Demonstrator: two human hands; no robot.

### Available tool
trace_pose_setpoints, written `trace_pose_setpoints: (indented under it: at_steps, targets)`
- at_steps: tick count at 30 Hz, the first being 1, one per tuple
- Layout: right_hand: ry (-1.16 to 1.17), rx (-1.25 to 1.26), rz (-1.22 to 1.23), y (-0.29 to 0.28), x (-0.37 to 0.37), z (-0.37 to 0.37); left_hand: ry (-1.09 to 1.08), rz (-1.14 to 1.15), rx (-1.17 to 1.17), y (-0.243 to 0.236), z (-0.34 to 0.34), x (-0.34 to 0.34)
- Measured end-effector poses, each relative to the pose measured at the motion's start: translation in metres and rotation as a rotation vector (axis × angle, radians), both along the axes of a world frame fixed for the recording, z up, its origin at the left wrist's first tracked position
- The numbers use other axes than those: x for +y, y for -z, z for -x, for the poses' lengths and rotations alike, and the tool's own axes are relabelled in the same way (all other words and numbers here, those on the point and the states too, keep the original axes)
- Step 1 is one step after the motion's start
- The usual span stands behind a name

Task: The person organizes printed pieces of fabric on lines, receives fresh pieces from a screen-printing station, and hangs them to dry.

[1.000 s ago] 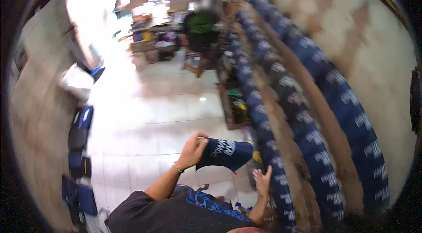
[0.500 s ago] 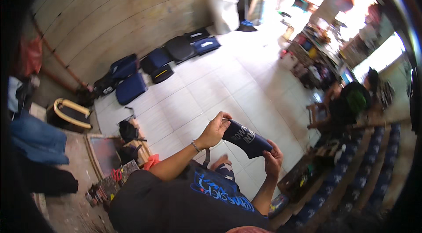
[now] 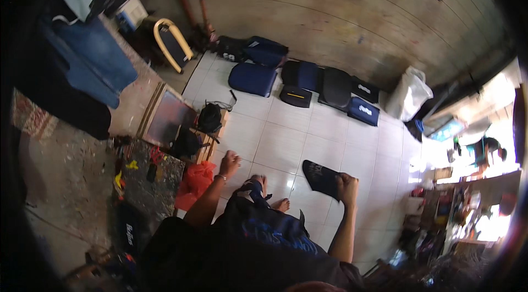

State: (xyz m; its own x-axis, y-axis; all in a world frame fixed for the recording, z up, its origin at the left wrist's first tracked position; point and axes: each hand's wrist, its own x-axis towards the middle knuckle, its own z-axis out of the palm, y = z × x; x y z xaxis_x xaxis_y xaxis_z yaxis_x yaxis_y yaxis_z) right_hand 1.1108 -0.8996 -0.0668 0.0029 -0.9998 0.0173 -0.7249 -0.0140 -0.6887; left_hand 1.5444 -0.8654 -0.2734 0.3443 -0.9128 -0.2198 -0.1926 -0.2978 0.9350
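Observation:
In my right hand (image 3: 348, 188) is a dark curved fabric panel (image 3: 320, 178) with pale lettering. The fingers close on its right end, and the rest sticks out to the left above the tiled floor. My left hand (image 3: 230, 164) is apart from the panel, its fingers loosely bent and holding nothing that I can see. Close by it are a red plastic bag (image 3: 197, 184) and a black strapped item (image 3: 210, 118). My bare feet (image 3: 282, 204) show on the tiles between my arms.
A paint-spattered bench (image 3: 165, 173) stands at left, beside a wood-framed screen (image 3: 166, 117). Along the wall lie several dark bags, including a navy one (image 3: 252, 79), with a white sack (image 3: 410, 94) at their right end. Cluttered shelves (image 3: 440, 206) and another person (image 3: 484, 151) are at right.
My left hand has let go of the panel and moved left. The right hand keeps it, now at one end. The view has turned left, bringing the bench and bag row nearer the middle.

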Motion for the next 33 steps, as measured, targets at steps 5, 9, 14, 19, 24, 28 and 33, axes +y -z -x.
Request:
trace_pose_setpoints:
  at_steps: [5, 9, 14, 19, 24, 28, 33]
  targets:
    - [-0.202, 0.235, 0.052, 0.017, -0.147, -0.022, -0.333, -0.603, 0.316, 0.102, -0.084, 0.081]
    - [-0.223, 0.262, 0.033, 0.033, -0.263, -0.089, -0.471, -0.973, 0.467, 0.131, -0.089, 0.108]
    - [-0.423, -0.001, 0.283, 0.053, -0.475, -0.250, -0.649, -0.745, 0.617, 0.112, -0.164, -0.019]
    - [-0.408, -0.145, 0.350, -0.009, -0.622, -0.432, -0.776, 0.024, 1.122, 0.059, -0.273, -0.126]
    - [-0.323, -0.389, 0.616, -0.014, -0.781, -0.592, -0.895, -0.167, 0.398, -0.013, -0.308, -0.222]
    - [-0.289, -0.468, 0.471, 0.003, -0.903, -0.714, -0.993, -0.313, 0.453, -0.004, -0.318, -0.262]
    - [-0.185, -0.502, 0.272, 0.079, -1.017, -0.840, -1.124, -0.637, 0.617, -0.003, -0.280, -0.283]
